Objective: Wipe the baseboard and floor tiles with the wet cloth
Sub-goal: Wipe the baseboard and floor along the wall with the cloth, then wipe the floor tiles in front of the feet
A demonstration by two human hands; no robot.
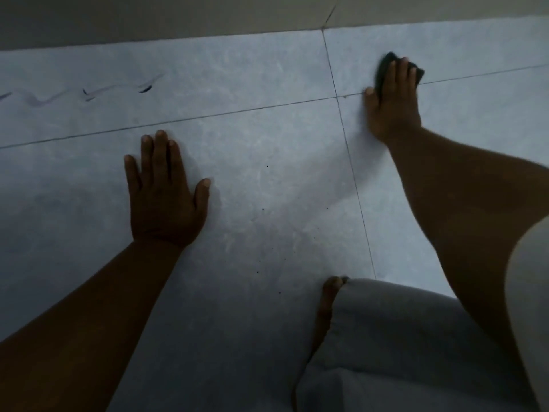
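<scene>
My right hand presses a dark wet cloth flat against the pale blue-grey tile at the upper right, just above a grout line; only the cloth's edges show past my fingers. My left hand lies flat on the floor tiles at centre left, fingers spread, holding nothing. The upright strip of tile with dark smear marks looks like the baseboard. The beige wall rises above it.
My bent knee in grey trousers and a bare foot fill the lower right. Small dark specks dot the tile between my hands. A vertical grout line runs down at the right.
</scene>
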